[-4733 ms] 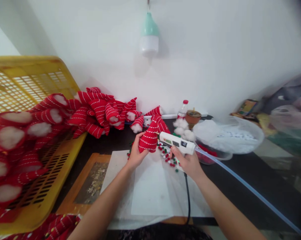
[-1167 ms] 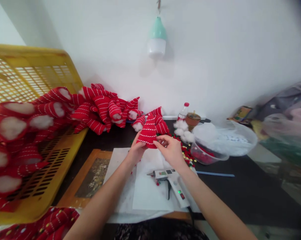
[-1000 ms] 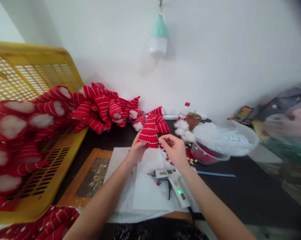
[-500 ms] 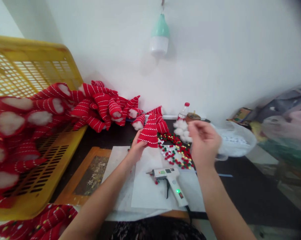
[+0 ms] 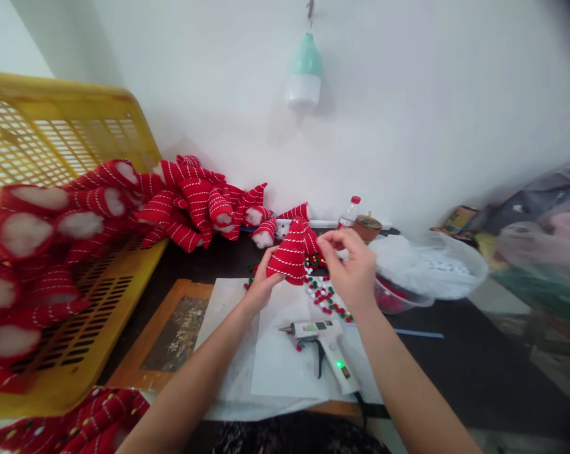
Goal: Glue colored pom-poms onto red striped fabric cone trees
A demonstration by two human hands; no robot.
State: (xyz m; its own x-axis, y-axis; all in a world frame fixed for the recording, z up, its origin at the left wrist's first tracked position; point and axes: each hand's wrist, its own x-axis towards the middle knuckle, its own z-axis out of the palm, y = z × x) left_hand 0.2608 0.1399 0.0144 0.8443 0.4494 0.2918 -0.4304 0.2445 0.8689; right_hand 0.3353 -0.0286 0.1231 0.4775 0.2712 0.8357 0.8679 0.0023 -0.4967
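My left hand [image 5: 261, 282] grips the base of a red cone hat with white stripes [image 5: 290, 257] and holds it upright above the white paper [image 5: 285, 372]. My right hand [image 5: 351, 271] is just right of the hat with its fingertips pinched together near the hat's upper side. Whether anything small sits between them is hidden. A white hot glue gun [image 5: 323, 343] lies on the paper below both hands, its green light on. Several small red, green and white pompoms [image 5: 326, 296] are scattered under my right hand.
A yellow plastic crate [image 5: 77, 315] on the left holds stuffed red hats, and more hats [image 5: 195, 202] are piled along the wall. A bottle [image 5: 348, 213], a brown cup [image 5: 366, 226] and a bowl under a plastic bag [image 5: 427, 265] stand at the right. A wooden-framed board [image 5: 171, 328] lies beneath the paper.
The glue gun went from my right hand onto the paper. My right hand then swung out to the right, away from the hat, and has come back to it with fingers pinched.
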